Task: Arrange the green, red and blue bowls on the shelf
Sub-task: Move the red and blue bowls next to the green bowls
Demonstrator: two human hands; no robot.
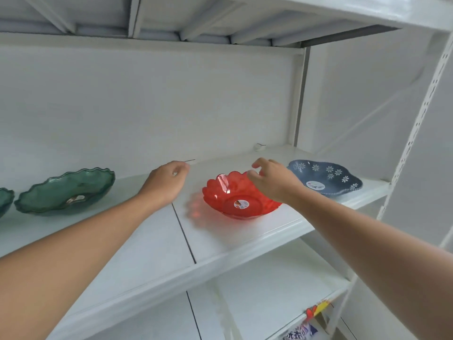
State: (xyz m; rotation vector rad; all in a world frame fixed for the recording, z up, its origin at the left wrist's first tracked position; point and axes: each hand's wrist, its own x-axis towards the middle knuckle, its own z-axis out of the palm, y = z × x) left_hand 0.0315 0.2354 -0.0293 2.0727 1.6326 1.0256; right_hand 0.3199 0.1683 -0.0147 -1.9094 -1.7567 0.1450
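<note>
Evidently light, rigid and slippery, the translucent red scalloped plastic bowl point(239, 196) suits a rim pinch; right hand point(274, 182) hovers half-open above it, left hand point(164, 182) loosely curled, both empty.

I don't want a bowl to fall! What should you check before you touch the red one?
1. Red bowl sits flat on the shelf: ok.
2. Right hand is empty and open, over the bowl's far rim: ok.
3. Fingers already gripping the rim: not ok, they look just above it.
4. Left hand is empty and clear of the bowl: ok.
5. Gap to the blue bowl: cannot tell, the right hand hides it.
6. Green bowl is well away on the left: ok.
</note>
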